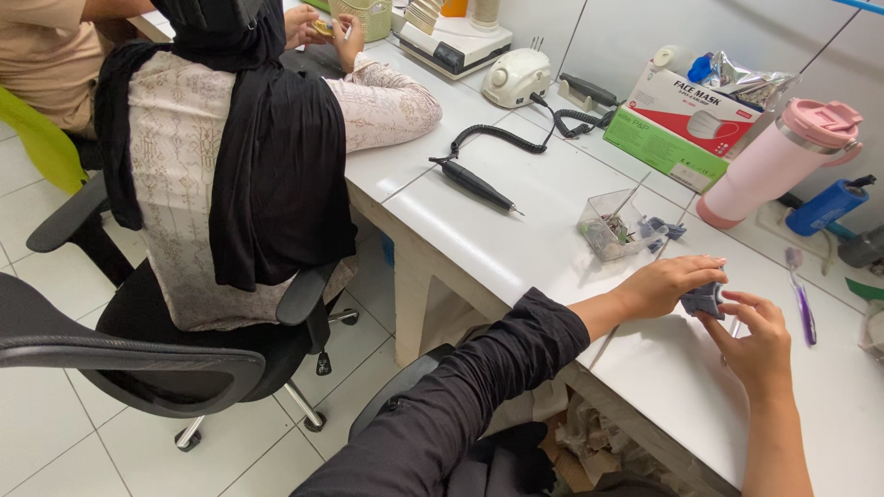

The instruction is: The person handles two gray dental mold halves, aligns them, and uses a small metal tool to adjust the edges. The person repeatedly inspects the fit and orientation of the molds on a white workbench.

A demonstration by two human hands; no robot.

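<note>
I have the small grey-blue lump of soft material pinched between both hands just above the white worktop — my left hand clenched over its near side, my right hand with fingertips closed on its far edge, a thin metal tool apparently tucked under that palm, though the view is too poor to be sure. If either pinch slackens, I judge the piece could drop and roll toward the clear plastic box of small parts — or off the edge.

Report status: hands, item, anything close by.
Left hand and right hand both pinch a small grey piece above the white bench. Clear plastic tray just behind. Purple toothbrush at right.
</note>
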